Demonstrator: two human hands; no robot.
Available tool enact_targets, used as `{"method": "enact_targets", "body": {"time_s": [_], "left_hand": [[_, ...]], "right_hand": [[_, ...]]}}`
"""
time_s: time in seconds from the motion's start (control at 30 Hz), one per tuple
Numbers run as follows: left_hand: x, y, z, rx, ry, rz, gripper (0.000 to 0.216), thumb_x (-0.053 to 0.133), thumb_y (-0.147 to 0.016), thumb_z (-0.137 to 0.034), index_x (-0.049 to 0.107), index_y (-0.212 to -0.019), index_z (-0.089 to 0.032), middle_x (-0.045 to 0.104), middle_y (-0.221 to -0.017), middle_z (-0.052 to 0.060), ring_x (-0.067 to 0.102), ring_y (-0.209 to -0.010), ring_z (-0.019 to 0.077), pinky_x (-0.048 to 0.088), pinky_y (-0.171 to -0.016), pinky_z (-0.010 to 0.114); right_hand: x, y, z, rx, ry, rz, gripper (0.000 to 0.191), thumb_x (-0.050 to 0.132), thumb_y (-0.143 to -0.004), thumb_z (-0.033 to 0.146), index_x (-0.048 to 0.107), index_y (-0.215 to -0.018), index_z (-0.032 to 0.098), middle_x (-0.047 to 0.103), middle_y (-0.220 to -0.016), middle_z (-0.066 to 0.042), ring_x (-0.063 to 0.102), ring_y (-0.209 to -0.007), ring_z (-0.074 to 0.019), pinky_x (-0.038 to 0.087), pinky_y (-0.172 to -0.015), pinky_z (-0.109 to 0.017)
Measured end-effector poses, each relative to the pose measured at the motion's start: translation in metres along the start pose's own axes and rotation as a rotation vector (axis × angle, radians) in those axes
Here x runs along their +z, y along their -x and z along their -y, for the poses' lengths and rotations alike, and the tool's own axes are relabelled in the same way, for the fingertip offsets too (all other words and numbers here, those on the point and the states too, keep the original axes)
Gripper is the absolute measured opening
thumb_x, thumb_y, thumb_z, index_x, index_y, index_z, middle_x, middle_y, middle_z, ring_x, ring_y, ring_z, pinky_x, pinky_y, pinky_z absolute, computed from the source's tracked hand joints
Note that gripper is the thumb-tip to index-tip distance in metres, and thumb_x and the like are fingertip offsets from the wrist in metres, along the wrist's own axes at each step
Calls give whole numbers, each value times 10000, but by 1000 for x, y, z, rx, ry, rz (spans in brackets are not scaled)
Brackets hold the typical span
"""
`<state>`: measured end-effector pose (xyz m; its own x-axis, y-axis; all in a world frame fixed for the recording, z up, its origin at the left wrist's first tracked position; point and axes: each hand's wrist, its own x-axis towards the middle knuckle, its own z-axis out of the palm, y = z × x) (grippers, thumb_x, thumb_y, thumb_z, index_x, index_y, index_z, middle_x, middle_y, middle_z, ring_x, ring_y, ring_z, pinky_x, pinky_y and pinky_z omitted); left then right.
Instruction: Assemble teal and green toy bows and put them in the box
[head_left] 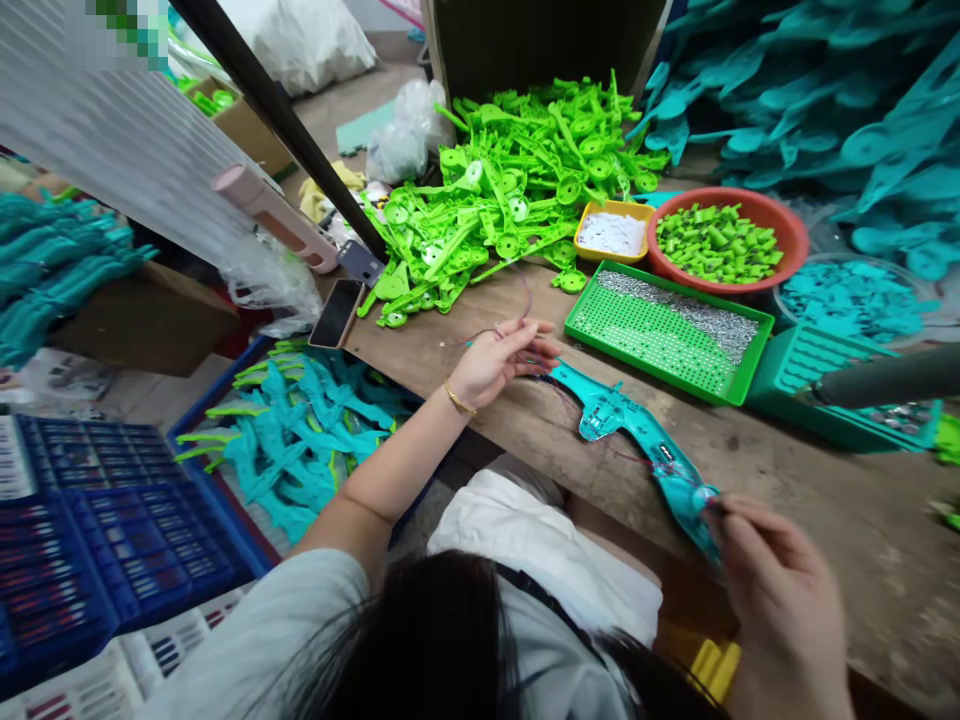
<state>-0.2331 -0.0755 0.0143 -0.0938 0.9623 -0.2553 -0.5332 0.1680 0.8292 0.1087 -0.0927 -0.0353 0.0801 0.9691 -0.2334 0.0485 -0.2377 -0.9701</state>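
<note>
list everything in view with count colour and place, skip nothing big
teal piece: one, teal, between the hands
wires: several, reddish, along teal piece
bench: one, brown, centre
green parts: uncountable heap, lime, back of bench
yellow tray: one, yellow, beside heap
red bowl: one, red, beside yellow tray
green tray: one, green, before bowl
teal bin: one, teal, beside green tray
phone: one, dark-screened, bench's left edge
bottle-like item: one, pink, behind phone
blue crates: several, blue, lower left
left hand: one, bare, by teal piece's far end
right hand: one, bare, near end
</note>
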Motion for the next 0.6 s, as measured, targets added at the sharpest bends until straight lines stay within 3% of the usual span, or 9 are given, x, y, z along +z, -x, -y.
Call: {"method": "enact_targets", "body": {"time_s": [0.1,0.13,0.17,0.23,0.27,0.37,0.5,0.6], "left_hand": [[32,4,14,-23,41,138,329,687,-819,-396,650,-1051,-165,736,-905,70,711,-797,176,564,-730,298],[46,6,21,-29,51,177,345,677,-826,-411,649,-1078,-176,731,-963,79,706,-825,182,564,-732,305],[59,7,29,-31,54,210,356,662,-836,-424,648,-1104,-189,719,-1040,89,700,-873,192,564,-753,319],[82,9,45,-7,19,273,342,618,-867,-433,658,-1124,-210,673,-1193,94,659,-1046,224,542,-877,370],[92,11,52,22,-29,300,322,596,-883,-423,668,-1121,-217,651,-1244,88,612,-1146,236,503,-968,397],[107,14,65,160,-249,353,281,543,-922,-382,691,-1111,-237,628,-1293,65,465,-1324,222,331,-1160,420],[111,18,72,253,-423,423,314,495,-948,-393,660,-1186,-273,587,-1345,43,404,-1370,212,286,-1195,433],[112,19,75,251,-486,452,336,476,-955,-405,643,-1222,-286,545,-1393,35,358,-1403,224,269,-1204,423]], "right_hand": [[8,-8,27,-334,486,-362,382,716,-731,382,701,-1063,194,642,-986,-86,592,-900,-229,452,-899,-470],[17,-8,36,-470,568,-423,383,692,-751,364,689,-1080,168,640,-989,-101,591,-936,-247,451,-903,-476],[27,-7,43,-590,569,-390,324,654,-789,349,686,-1052,162,642,-1009,-110,593,-980,-253,460,-904,-463],[51,-2,51,-723,557,-103,213,599,-846,334,684,-979,191,649,-1066,-105,592,-1049,-242,441,-956,-451],[62,0,53,-739,558,18,193,592,-854,332,679,-970,206,639,-1116,-106,581,-1089,-242,433,-974,-451],[81,4,49,-661,453,93,135,567,-874,321,661,-906,229,626,-1158,-93,563,-1137,-232,434,-988,-446],[81,7,42,-489,278,166,192,572,-878,341,655,-1013,234,635,-1155,-82,570,-1143,-211,432,-1019,-424],[77,9,43,-462,273,145,183,576,-874,346,679,-977,236,651,-1124,-75,589,-1106,-213,454,-988,-416]]}}
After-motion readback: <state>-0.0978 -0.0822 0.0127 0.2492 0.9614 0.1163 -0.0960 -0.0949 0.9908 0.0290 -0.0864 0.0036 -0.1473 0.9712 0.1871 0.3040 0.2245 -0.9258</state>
